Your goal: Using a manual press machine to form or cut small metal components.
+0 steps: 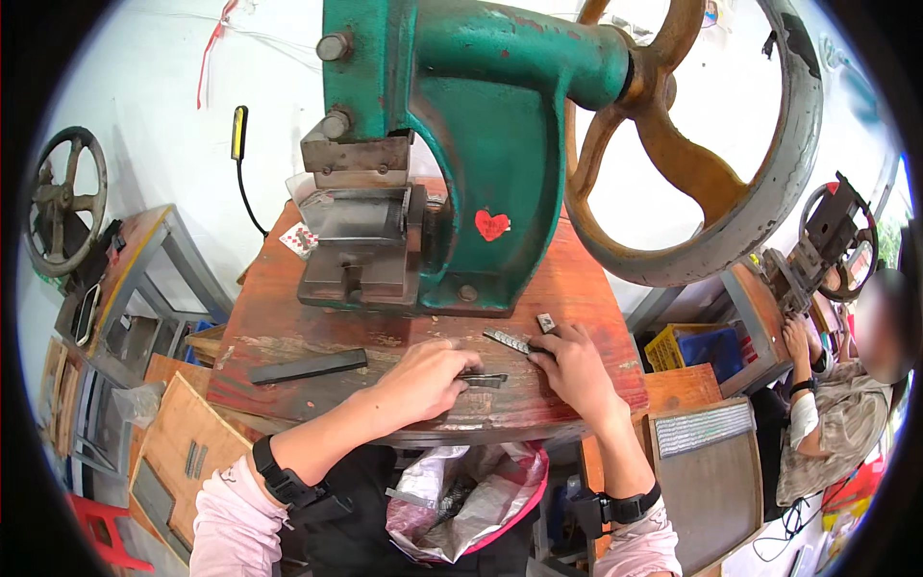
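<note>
My left hand (431, 377) is closed, its fingertips pinching the end of a small dark metal piece (486, 381) just above the wooden table. My right hand (579, 371) has its thumb and fingers closed on the near end of a short silvery ridged strip (506, 339), which lies on the tabletop. Beyond the right fingertips rests a small metal block (545, 323). A long dark flat bar (308, 366) lies to the left of my left hand.
A green hand press (490, 163) with a large handwheel (711, 240) stands at the table's back. Below the table's front edge hangs an open white sack (471, 510). Wooden trays (707, 481) flank me. At the right a co-worker (836, 423) works at another press.
</note>
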`<act>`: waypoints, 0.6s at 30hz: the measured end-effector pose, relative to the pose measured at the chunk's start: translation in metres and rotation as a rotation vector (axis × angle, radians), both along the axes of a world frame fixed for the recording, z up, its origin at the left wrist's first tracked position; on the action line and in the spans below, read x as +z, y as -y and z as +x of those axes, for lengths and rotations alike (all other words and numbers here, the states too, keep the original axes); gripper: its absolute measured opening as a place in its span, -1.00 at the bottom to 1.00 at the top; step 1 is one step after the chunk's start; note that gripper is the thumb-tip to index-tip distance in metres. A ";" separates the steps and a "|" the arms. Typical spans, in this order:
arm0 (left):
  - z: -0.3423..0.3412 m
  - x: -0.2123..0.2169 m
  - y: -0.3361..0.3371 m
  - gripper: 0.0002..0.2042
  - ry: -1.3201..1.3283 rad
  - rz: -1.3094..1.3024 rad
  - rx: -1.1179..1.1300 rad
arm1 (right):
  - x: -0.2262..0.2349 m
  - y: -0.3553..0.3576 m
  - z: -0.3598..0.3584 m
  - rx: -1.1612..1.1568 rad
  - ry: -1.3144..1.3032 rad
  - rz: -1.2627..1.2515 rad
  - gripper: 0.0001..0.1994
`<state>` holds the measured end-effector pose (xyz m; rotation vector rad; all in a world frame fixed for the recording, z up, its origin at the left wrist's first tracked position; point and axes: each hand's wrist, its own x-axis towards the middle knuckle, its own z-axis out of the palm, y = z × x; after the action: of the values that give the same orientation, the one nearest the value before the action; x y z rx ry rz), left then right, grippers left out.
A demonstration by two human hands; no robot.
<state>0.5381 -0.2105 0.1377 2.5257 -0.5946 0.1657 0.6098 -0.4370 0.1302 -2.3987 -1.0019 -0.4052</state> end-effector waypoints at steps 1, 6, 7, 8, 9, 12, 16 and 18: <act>-0.001 -0.001 0.000 -0.78 -0.006 -0.024 0.002 | 0.000 -0.001 -0.001 -0.007 0.046 -0.013 -0.83; -0.003 -0.008 0.007 -0.81 0.156 -0.050 -0.020 | 0.001 -0.007 -0.007 0.039 0.063 -0.030 -0.86; -0.004 -0.010 0.008 -0.82 0.202 -0.065 -0.033 | 0.002 -0.008 -0.007 0.081 0.023 -0.030 -0.85; -0.005 -0.010 0.008 -0.82 0.205 -0.066 -0.030 | 0.002 -0.010 -0.008 0.081 0.007 -0.056 -0.85; -0.006 -0.011 0.008 -0.82 0.244 -0.047 -0.022 | 0.002 -0.011 -0.008 0.109 -0.013 -0.035 -0.86; -0.010 -0.013 0.005 -0.83 0.274 -0.028 -0.008 | 0.000 -0.016 -0.006 0.127 -0.028 0.018 -0.89; -0.019 -0.014 -0.001 -0.82 0.257 -0.047 0.018 | -0.008 -0.021 -0.002 0.036 -0.046 0.130 -0.91; -0.022 -0.011 -0.003 -0.81 0.243 -0.040 0.038 | -0.012 -0.020 -0.001 0.033 -0.046 0.156 -0.89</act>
<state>0.5160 -0.2070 0.1266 2.4969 -0.6299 0.4991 0.6083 -0.4166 0.1184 -2.2396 -0.9528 -0.3994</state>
